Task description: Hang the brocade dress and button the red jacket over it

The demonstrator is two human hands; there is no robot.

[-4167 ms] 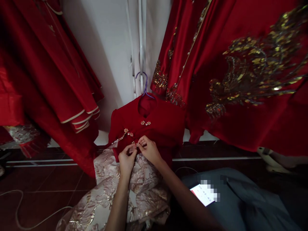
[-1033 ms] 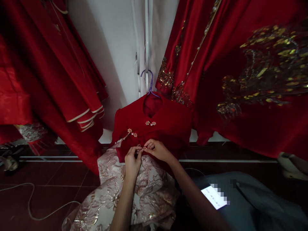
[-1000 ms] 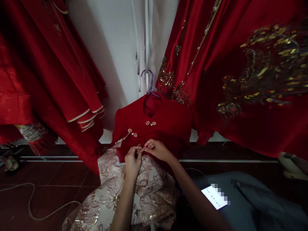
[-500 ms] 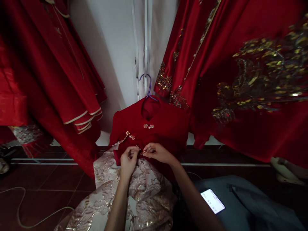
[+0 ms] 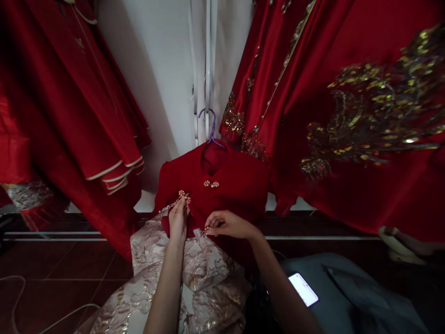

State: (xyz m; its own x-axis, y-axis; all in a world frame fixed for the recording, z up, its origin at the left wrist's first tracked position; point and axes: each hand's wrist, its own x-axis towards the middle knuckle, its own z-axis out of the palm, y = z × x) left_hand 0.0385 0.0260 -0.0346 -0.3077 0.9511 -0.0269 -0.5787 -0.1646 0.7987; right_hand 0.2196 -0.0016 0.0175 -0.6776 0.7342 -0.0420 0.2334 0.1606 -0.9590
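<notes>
A red dress (image 5: 239,185) with an open neckline hangs on a purple hanger (image 5: 212,132). Two joined flower-shaped beaded ornaments (image 5: 211,184) sit below its neckline. At the dress's left side my left hand (image 5: 178,220) has its fingers pinched at a flower-shaped beaded clasp (image 5: 181,193), from which a string of beads trails left. My right hand (image 5: 231,224), bent in from the right, pinches a small gold beaded piece (image 5: 205,230) near the dress's lower middle; its fingertips partly cover it. Pale pink and gold brocade fabric (image 5: 149,250) lies bunched under both wrists.
Red garments with cream edging (image 5: 100,116) hang at left. On the right hangs a red garment with gold sequin embroidery (image 5: 368,116). A lit phone (image 5: 303,289) rests on grey-blue fabric (image 5: 333,283). A pale cable (image 5: 69,313) crosses the tiled floor.
My left hand has moved up and left, away from my right hand, to the flower-shaped clasp. My right hand keeps its pinch slightly lower. The view has shifted a little.
</notes>
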